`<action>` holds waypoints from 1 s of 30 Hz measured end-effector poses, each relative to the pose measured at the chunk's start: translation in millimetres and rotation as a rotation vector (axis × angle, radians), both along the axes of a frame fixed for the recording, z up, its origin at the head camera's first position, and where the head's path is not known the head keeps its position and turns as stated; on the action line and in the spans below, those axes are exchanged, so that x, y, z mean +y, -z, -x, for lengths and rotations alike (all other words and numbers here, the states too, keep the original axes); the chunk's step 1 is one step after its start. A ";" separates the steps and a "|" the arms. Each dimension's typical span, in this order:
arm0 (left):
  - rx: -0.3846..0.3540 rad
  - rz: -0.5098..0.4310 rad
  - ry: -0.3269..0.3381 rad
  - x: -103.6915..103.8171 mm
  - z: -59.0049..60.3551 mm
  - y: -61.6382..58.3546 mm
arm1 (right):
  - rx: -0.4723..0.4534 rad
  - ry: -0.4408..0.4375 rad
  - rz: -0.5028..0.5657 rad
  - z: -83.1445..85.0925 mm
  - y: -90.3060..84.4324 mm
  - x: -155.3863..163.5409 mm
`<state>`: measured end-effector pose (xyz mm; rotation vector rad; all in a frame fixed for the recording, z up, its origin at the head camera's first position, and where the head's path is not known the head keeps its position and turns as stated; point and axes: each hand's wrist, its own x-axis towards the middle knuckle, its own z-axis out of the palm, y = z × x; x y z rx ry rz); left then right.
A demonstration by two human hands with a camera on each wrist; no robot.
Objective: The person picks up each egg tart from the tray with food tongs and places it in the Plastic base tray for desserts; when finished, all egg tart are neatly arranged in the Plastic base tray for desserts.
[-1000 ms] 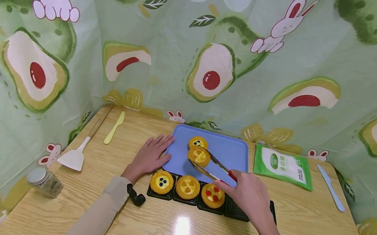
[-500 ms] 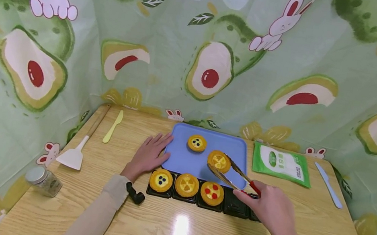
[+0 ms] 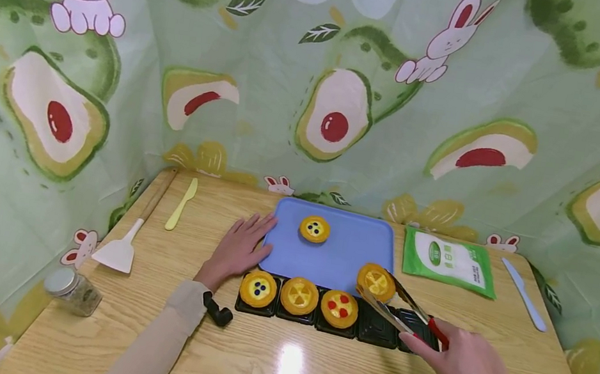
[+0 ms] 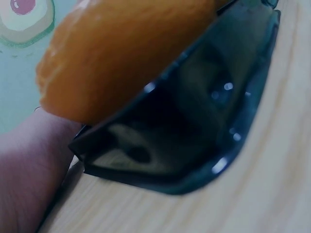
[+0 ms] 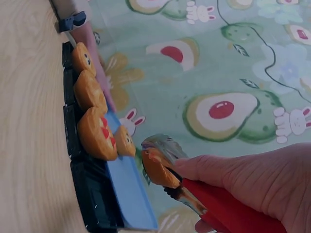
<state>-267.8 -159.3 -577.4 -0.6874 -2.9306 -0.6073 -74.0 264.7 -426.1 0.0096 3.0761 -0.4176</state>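
My right hand (image 3: 468,367) grips red-handled metal tongs (image 3: 404,309) whose tips pinch a yellow tart (image 3: 376,282) just above the near right corner of the blue tray (image 3: 350,259); the right wrist view shows that tart (image 5: 158,167) in the tongs (image 5: 214,206). Another tart (image 3: 314,228) lies on the tray. A black mould strip (image 3: 377,331) in front holds three tarts (image 3: 298,295); its two right cups are empty. My left hand (image 3: 237,247) rests flat on the table, fingertips touching the tray's left edge. The left wrist view shows a tart (image 4: 121,53) in a black cup (image 4: 194,126) close up.
A white spatula (image 3: 119,244) and a yellow plastic knife (image 3: 181,203) lie at the left, a glass spice jar (image 3: 71,291) near the front left. A green packet (image 3: 450,260) and a pale blue knife (image 3: 523,293) lie at the right. Printed cloth walls surround the table.
My right hand has carried the tongs with the tart from over the tray's middle to the right and nearer, to the tray's front right corner. The left hand has stayed put.
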 end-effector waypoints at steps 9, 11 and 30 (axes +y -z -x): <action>0.017 -0.018 0.007 -0.1 -0.9 0.4 | -0.072 0.075 -0.017 -19.2 8.8 12.7; 0.018 -0.025 0.007 -0.4 -1.7 -0.3 | -0.101 0.094 -0.023 -22.6 11.4 13.8; 0.031 -0.026 0.004 -0.3 0.7 4.1 | -0.235 0.146 -0.029 -27.2 33.6 19.7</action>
